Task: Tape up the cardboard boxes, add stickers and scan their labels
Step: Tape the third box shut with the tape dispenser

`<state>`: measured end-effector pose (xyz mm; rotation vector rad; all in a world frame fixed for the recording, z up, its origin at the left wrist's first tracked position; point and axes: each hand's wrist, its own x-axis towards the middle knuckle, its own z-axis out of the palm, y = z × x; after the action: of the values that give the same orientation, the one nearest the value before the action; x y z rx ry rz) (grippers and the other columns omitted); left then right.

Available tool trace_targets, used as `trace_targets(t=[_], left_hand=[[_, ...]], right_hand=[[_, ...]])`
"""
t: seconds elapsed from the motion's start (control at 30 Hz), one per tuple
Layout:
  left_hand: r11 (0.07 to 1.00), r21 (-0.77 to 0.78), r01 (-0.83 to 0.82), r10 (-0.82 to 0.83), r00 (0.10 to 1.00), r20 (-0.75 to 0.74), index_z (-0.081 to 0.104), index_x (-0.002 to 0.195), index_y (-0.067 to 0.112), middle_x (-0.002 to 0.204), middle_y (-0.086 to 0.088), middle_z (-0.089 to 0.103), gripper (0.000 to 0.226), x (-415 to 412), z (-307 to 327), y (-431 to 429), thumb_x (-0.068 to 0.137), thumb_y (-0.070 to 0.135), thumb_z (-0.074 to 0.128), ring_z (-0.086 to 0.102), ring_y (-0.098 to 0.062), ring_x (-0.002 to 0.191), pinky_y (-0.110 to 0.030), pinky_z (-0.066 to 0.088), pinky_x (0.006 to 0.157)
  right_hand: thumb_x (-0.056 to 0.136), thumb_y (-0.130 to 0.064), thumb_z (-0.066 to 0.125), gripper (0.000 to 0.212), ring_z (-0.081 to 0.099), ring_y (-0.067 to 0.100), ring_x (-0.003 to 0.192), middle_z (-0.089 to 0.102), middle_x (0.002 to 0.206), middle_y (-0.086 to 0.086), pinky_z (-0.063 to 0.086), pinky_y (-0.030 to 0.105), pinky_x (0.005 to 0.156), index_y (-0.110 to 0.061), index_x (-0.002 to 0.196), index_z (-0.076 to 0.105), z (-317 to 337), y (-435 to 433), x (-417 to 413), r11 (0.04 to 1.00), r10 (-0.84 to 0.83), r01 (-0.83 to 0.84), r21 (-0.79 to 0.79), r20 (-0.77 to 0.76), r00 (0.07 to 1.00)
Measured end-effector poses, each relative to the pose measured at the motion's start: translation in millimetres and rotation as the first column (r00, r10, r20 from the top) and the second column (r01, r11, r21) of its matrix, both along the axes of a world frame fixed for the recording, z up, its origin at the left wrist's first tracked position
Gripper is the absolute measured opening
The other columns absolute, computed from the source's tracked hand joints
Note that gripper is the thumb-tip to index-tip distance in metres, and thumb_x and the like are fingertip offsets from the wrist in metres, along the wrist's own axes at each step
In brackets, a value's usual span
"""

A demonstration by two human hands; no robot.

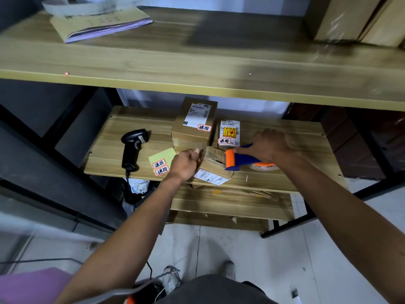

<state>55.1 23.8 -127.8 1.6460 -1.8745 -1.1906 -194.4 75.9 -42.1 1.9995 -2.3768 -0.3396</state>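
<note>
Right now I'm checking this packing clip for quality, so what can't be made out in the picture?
Head view:
- Tape roll: mostly hidden behind the right hand and tape dispenser.
- Small box label print: too small, blurred.
- Papers on the top shelf: motion-blurred, unreadable.
</note>
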Motion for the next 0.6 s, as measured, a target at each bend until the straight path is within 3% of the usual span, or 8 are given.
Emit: trace_targets(t=[0.1,0.2,0.3,0.37,0.43,0.5,0.6], left_hand=[[0.977,-0.144,0.155,-0.122,0.969,0.213,0.073,0.110,0.020,0.114,-0.019,0.071,0.062,-2,21,11,0.104,0.062,0.028,0.062,-0.040,0.109,-0.039,0.049,0.091],[0.908,-0.274,0.317,-0.175,0.881,0.440,0.070,0.110,0.022,0.111,-0.017,0.071,0.057,-7,29,15,0.102,0.063,0.031,0.064,-0.041,0.103,-0.038,0.048,0.082],[0.879,-0.361,0.311,-0.126,0.882,0.453,0.054,0.130,0.018,0.127,-0.014,0.059,0.037,-7,30,12,0.102,0.043,0.049,0.059,-0.039,0.113,-0.042,0.048,0.090],[0.836,-0.372,0.404,-0.200,0.855,0.478,0.039,0.149,0.017,0.147,-0.012,0.046,0.058,-6,28,7,0.095,0.022,0.060,0.048,-0.035,0.130,-0.041,0.043,0.104],[0.766,-0.312,0.562,-0.336,0.764,0.551,0.028,0.159,0.019,0.163,-0.007,0.030,0.082,-3,22,1,0.087,0.009,0.066,0.033,-0.028,0.145,-0.037,0.033,0.119],[0.714,-0.263,0.649,-0.412,0.693,0.592,0.028,0.159,0.019,0.165,-0.005,0.029,0.080,0,15,-2,0.088,0.007,0.063,0.028,-0.024,0.150,-0.035,0.027,0.123],[0.708,-0.330,0.625,-0.403,0.741,0.538,0.034,0.157,0.016,0.158,-0.008,0.040,0.061,3,12,5,0.098,0.014,0.049,0.040,-0.026,0.143,-0.035,0.034,0.119]], right_hand=[[0.073,-0.093,0.041,0.075,0.054,0.020,0.071,0.043,0.063,0.000,0.038,0.029,0.065,-0.018,0.065,0.044,4,2,-1,1.000,0.014,-0.014,-0.014,-0.015,1.000],[0.074,-0.092,0.043,0.075,0.053,0.021,0.071,0.043,0.064,0.000,0.038,0.029,0.064,-0.018,0.069,0.044,8,1,-1,1.000,0.014,-0.015,-0.011,-0.013,1.000],[0.074,-0.091,0.048,0.073,0.053,0.021,0.072,0.048,0.068,0.001,0.040,0.030,0.067,-0.017,0.076,0.046,7,-2,0,1.000,-0.005,0.007,-0.028,0.051,0.999],[0.075,-0.087,0.052,0.070,0.051,0.021,0.073,0.049,0.073,0.002,0.038,0.030,0.069,-0.018,0.074,0.042,8,-3,4,0.999,-0.004,0.009,-0.047,0.104,0.995],[0.077,-0.085,0.054,0.067,0.050,0.021,0.074,0.047,0.075,0.001,0.036,0.030,0.070,-0.019,0.072,0.040,9,-6,11,0.998,0.006,0.002,-0.056,0.146,0.989],[0.076,-0.086,0.053,0.068,0.052,0.022,0.074,0.052,0.077,0.002,0.039,0.031,0.071,-0.019,0.072,0.048,11,-11,16,0.998,0.012,-0.005,-0.056,0.130,0.991],[0.075,-0.088,0.052,0.072,0.056,0.023,0.074,0.057,0.078,0.004,0.042,0.031,0.071,-0.016,0.076,0.056,10,-16,17,0.999,0.013,-0.007,-0.042,0.130,0.991]])
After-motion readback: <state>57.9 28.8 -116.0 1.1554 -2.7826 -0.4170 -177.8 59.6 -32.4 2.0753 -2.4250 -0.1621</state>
